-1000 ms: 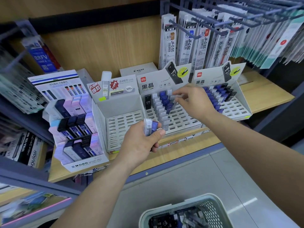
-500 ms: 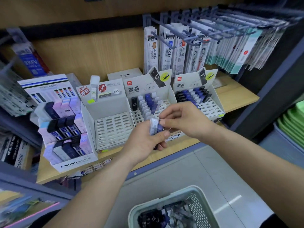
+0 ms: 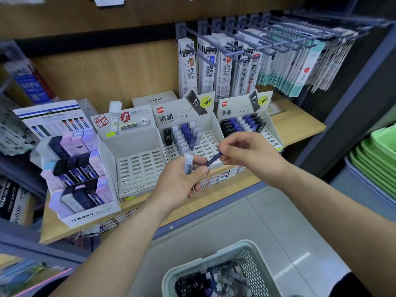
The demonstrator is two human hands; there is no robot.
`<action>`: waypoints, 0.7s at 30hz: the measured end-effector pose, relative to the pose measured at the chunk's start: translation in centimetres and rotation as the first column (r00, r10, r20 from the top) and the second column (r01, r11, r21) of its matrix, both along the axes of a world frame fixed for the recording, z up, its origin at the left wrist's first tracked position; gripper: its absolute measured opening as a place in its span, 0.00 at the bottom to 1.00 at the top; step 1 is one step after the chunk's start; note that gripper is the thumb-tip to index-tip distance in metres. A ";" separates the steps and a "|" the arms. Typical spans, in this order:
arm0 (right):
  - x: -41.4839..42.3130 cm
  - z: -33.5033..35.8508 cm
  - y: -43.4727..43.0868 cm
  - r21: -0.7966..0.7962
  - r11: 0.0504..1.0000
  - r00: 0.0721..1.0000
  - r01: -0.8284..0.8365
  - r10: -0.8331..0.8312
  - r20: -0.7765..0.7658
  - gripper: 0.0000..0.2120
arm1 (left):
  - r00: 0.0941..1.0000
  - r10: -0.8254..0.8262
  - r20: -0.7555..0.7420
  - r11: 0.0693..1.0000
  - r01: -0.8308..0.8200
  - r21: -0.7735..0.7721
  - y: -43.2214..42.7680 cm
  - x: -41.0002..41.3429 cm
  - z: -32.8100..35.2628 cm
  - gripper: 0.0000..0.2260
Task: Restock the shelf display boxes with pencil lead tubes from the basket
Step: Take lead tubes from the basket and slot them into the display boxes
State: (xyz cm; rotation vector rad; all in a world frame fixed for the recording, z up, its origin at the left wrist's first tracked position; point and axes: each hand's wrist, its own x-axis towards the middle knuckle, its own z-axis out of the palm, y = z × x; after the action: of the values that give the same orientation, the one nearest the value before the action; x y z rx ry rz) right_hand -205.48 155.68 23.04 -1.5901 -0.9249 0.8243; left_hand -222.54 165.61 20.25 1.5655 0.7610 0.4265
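Note:
My left hand (image 3: 180, 183) grips a clear-and-blue lead tube (image 3: 188, 162) upright in front of the shelf. My right hand (image 3: 248, 155) pinches a dark blue lead tube (image 3: 214, 159) by its end, slanting down toward the left hand. Behind them stand three white slotted display boxes: an empty one (image 3: 137, 168), a middle one (image 3: 205, 123) holding black, white and blue tubes, and a right one (image 3: 272, 129) with black and blue tubes. The pale green basket (image 3: 252, 254) at the bottom holds several tubes.
A MONO lead display (image 3: 90, 215) stands at the left of the wooden shelf (image 3: 300, 125). Refill packs (image 3: 225, 67) hang on blue hooks above. Green trays (image 3: 377, 159) are stacked at the right. Grey floor lies below.
My right hand came back from the middle box to my left hand and now pinches a dark blue tube pulled out to the right. The view has tilted up and back.

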 end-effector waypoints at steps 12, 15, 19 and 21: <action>3.7 -1.3 -2.2 -0.078 0.988 0.991 0.135 -0.135 0.005 0.15 | 0.995 0.007 -0.098 0.997 0.000 0.073 -0.2 2.2 -2.0 0.05; 6.1 -1.8 -3.8 -0.094 0.965 0.968 0.246 -0.240 0.067 0.11 | 0.991 -0.005 -0.135 0.998 0.013 0.059 -0.9 3.3 -1.9 0.03; 10.0 -2.7 -4.8 -0.092 0.907 0.892 0.410 -0.378 0.246 0.08 | 0.993 -0.070 -0.093 0.996 0.065 -0.059 -1.9 4.9 -1.5 0.06; 11.7 -3.1 -4.4 -0.060 0.883 0.842 0.466 -0.421 0.338 0.07 | 0.991 -0.094 -0.091 0.994 0.089 -0.058 -2.1 5.6 -1.6 0.07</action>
State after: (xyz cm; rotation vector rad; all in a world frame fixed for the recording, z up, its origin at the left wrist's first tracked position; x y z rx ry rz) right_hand -193.73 151.23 19.97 -2.0004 -0.6775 0.3118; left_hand -216.90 163.54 18.61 1.5714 0.7623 0.2645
